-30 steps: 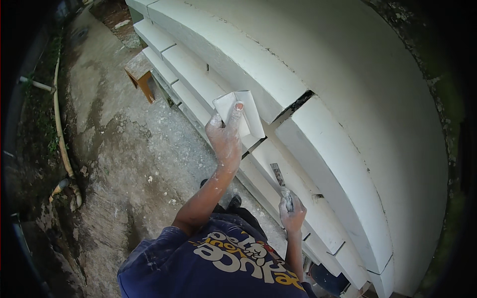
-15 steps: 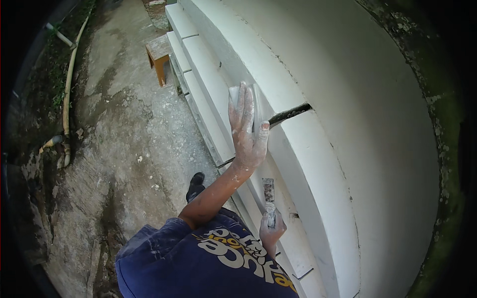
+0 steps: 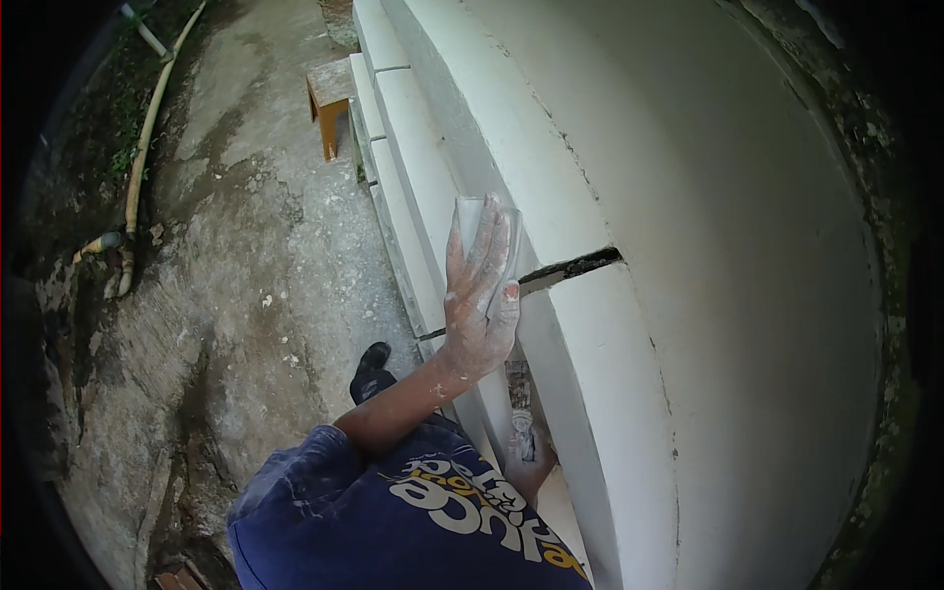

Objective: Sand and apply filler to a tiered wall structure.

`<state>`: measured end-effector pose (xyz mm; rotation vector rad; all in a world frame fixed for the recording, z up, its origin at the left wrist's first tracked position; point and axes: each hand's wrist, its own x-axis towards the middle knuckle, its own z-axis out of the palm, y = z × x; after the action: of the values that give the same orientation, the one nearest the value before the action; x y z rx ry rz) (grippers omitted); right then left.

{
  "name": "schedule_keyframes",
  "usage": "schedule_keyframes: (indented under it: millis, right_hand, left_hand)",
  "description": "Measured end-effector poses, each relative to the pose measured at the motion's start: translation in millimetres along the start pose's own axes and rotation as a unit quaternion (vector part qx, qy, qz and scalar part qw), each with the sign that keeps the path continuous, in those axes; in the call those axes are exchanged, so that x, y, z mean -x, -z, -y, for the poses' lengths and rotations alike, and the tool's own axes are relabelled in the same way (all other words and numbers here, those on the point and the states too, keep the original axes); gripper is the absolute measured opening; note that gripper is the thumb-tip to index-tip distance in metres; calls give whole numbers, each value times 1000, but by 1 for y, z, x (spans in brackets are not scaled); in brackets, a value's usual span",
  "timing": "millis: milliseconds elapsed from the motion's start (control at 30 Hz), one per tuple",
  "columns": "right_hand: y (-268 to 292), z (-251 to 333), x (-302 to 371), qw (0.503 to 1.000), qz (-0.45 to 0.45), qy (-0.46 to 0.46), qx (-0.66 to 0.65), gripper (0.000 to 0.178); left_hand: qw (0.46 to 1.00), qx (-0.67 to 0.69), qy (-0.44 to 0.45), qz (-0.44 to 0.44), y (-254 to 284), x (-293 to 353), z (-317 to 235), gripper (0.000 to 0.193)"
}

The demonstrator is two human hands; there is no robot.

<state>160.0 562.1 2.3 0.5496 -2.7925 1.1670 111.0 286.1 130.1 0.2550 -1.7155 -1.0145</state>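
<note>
My left hand (image 3: 476, 305), dusted white, is stretched over a pale flat plate (image 3: 472, 206) whose edges show past the fingertips and beside the thumb. Its exact kind is unclear. Hand and plate lie against the white stepped moulding (image 3: 433, 128), left of a dark gap (image 3: 572, 270) between two sections. Lower down, my right hand (image 3: 529, 460) is closed round the handle of a putty knife (image 3: 519, 388). The knife's stained, worn blade points away from me, its tip close below my left wrist.
A smooth white curved surface (image 3: 757, 275) spreads to the right of the moulding. Beyond, an orange-brown stool (image 3: 330, 98) stands on the rough concrete floor (image 3: 256, 256). A pale pipe (image 3: 146, 147) runs along the left side. My dark shoe (image 3: 374, 356) is below my left arm.
My left hand has slid a little back toward me along the moulding with the plate. My right hand and the putty knife have shifted slightly left and lower. The view has turned a little.
</note>
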Motion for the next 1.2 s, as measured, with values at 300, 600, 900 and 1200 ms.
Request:
schedule_keyframes:
  millis: [300,600,900,1200]
  right_hand:
    - [0,7,-19,997,33,72,5,30]
    - [3,19,-37,989,62,131,6,32]
    - [8,43,-11,991,-1,133,21,33]
    - [-15,31,-10,987,-75,-140,-26,31]
  left_hand:
    - [999,-27,19,3,6,8,-8,50]
    - [998,-65,3,18,11,11,-8,45]
    - [995,-80,-56,-12,13,-38,-2,50]
    - [980,-70,-180,41,11,-38,45,50]
